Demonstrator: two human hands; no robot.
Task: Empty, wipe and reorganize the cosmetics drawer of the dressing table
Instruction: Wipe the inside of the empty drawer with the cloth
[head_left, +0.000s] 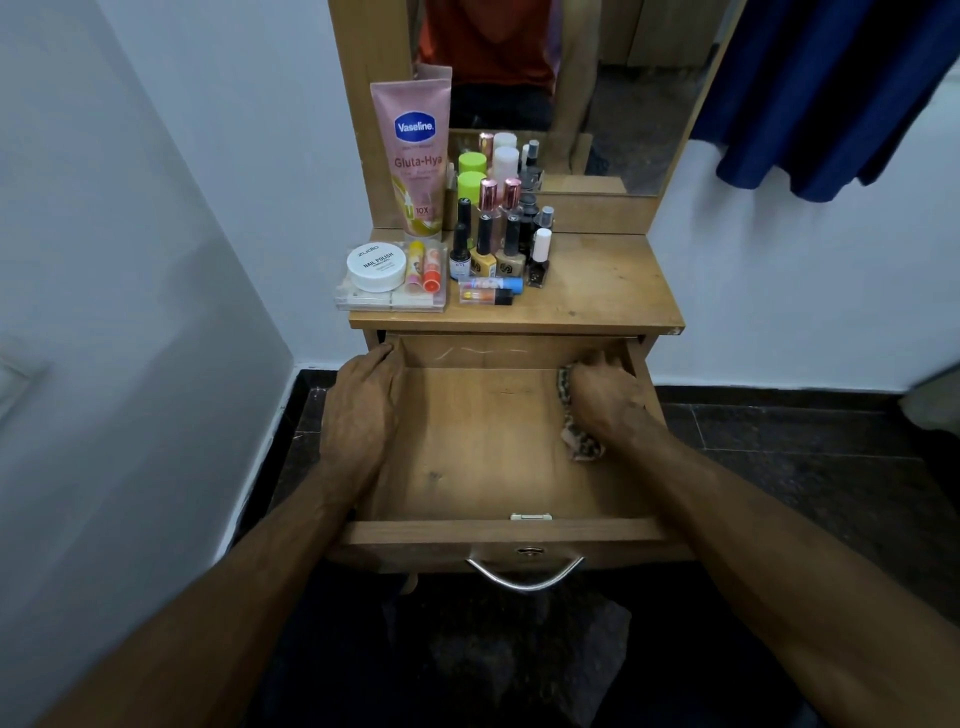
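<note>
The wooden drawer (483, 441) of the dressing table is pulled out and holds no cosmetics. My left hand (361, 400) rests on the drawer's left wall, fingers curled over its rim near the back corner. My right hand (605, 395) presses a patterned brown cloth (584, 441) onto the drawer floor at the back right corner; most of the cloth is hidden under the hand. The cosmetics stand on the tabletop (597, 291): a pink Vaseline tube (413, 156), a white nail polish remover jar (375, 266) on a clear box, lip balms (423, 265) and several nail polish bottles (498, 244).
A mirror (571, 93) rises behind the tabletop. Blue fabric (831, 93) hangs at the upper right. A white wall runs close along the left. The drawer front carries a metal handle (524, 574) and a lock. Dark tiled floor lies below and to the right.
</note>
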